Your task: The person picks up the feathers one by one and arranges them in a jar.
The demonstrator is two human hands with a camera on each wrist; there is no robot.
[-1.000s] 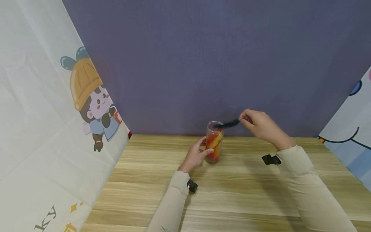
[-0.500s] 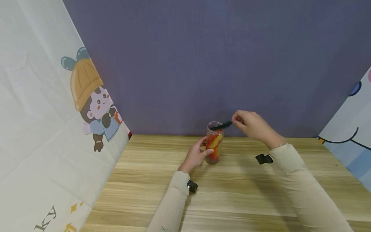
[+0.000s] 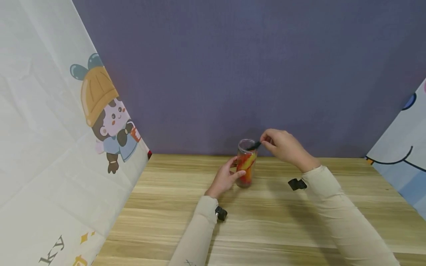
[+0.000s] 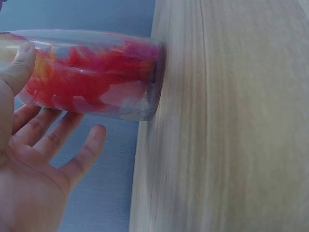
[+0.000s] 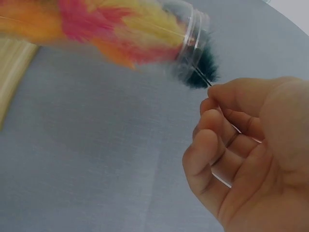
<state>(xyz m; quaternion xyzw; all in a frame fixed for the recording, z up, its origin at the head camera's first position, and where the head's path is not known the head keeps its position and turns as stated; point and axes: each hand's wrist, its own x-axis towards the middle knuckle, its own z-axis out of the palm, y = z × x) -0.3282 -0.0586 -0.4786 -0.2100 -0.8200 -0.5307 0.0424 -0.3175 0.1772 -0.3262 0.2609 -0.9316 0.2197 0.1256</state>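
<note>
A tall clear jar (image 3: 244,185) stands upright near the back of the table, with red, orange, yellow and pink feathers (image 5: 116,24) inside. My left hand (image 3: 223,179) holds its side, thumb on the near face and fingertips behind; the little finger sticks out free in the left wrist view. Between thumb and forefinger, my right hand (image 3: 283,146) pinches the bare quill of a dark green feather (image 5: 206,65). That feather's fluffy part lies partly in the jar's mouth and slants down into it; the rest of it is hidden among the jar wall and the other feathers.
The wooden table (image 3: 259,236) ends just behind the jar at a purple-grey backdrop (image 3: 213,81). A white sheet with a cartoon figure (image 3: 113,118) hangs at the left. Another printed sheet (image 3: 409,155) hangs at the right.
My right hand has moved left and slightly down, carrying the dark green feather further into the jar's mouth. The left hand and the jar have stayed in place.
</note>
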